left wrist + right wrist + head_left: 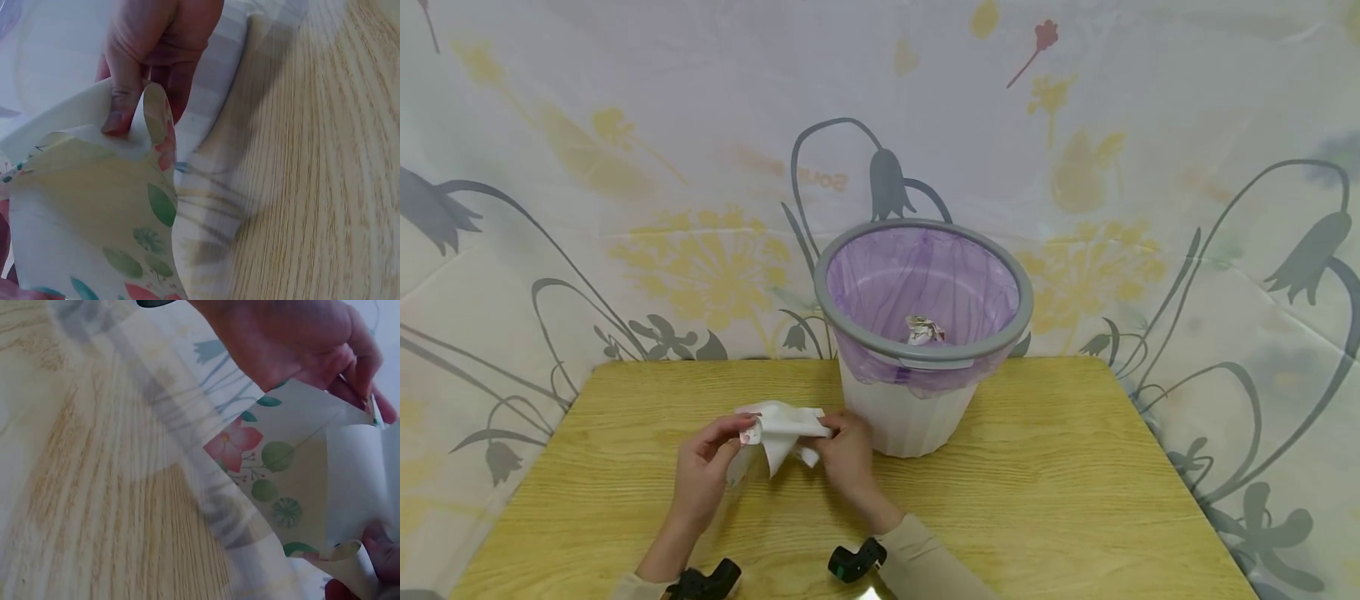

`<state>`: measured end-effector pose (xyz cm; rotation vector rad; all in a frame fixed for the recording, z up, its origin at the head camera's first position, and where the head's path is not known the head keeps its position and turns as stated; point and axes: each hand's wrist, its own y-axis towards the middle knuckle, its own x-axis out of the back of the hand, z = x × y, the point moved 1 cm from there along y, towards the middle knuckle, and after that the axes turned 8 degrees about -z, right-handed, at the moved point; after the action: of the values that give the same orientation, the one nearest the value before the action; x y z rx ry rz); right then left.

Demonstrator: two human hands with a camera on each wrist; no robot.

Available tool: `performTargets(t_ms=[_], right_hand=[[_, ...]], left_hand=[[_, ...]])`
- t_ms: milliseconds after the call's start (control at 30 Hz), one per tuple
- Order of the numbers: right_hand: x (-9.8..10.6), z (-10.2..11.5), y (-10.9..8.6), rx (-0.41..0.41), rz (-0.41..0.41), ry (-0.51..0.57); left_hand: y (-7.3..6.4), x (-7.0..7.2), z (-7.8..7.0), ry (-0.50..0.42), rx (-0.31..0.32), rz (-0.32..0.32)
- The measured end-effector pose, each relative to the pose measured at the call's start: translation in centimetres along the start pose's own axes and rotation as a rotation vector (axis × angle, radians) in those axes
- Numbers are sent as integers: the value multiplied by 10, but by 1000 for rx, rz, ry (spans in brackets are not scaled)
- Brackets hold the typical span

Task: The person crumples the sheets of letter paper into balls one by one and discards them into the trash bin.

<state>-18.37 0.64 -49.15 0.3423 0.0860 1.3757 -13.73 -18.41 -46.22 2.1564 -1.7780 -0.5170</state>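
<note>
A piece of white paper is stretched between the two hands, folded and hanging in loose flaps. Leaves and red flowers are printed on one side of the paper, as the left wrist view shows. My left hand pinches its left end between thumb and fingers. At the other end, my right hand pinches the paper, close beside the foot of a white bin. In the right wrist view, the paper has a curled edge near the right thumb.
The bin has a grey rim and a purple bag lining it, with a crumpled piece of paper inside. Everything stands on a wood-grain table. Behind it hangs a flower-patterned cloth.
</note>
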Motion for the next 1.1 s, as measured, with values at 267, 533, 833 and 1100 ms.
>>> performTargets(t_ms=[267, 533, 833, 1100], right_hand=[[1, -1, -2, 161, 7, -91], [4, 5, -7, 345, 76, -176], [7, 8, -6, 405, 35, -152], [8, 7, -6, 350, 25, -16]], left_hand=[[2, -3, -6, 171, -15, -118], [7, 2, -10, 403, -12, 111], [8, -2, -4, 440, -42, 238], [4, -10, -1, 412, -89, 218]])
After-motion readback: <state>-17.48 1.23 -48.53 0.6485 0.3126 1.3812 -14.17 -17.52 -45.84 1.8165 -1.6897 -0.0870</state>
